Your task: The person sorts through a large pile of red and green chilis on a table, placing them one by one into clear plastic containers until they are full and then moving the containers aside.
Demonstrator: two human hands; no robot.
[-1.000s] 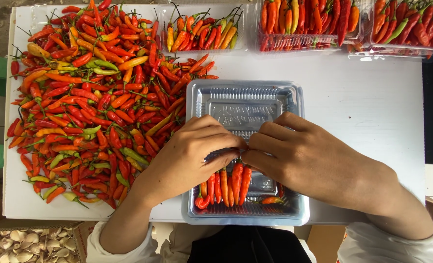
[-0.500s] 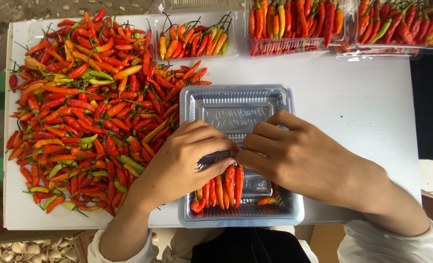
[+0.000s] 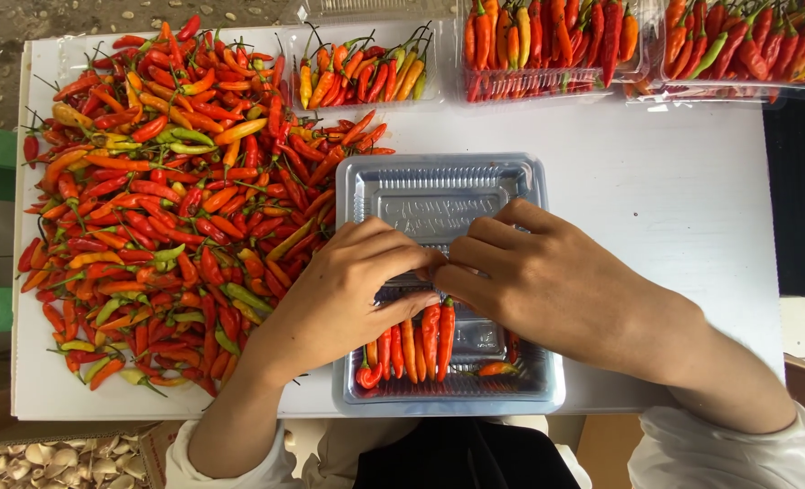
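Over the clear plastic tray [image 3: 448, 195], the left hand [image 3: 348, 290] and right hand [image 3: 547, 281] met fingertip to fingertip (grip contents hidden), just above the row of chillies [image 3: 416, 344] lying lengthwise toward the person.

My left hand [image 3: 348, 290] and right hand [image 3: 538, 276] meet fingertip to fingertip over a clear plastic tray [image 3: 438, 186], above a row of red and orange chillies [image 3: 411, 349] lying in it. A loose chilli pile [image 3: 167, 208] lies just left of the tray.
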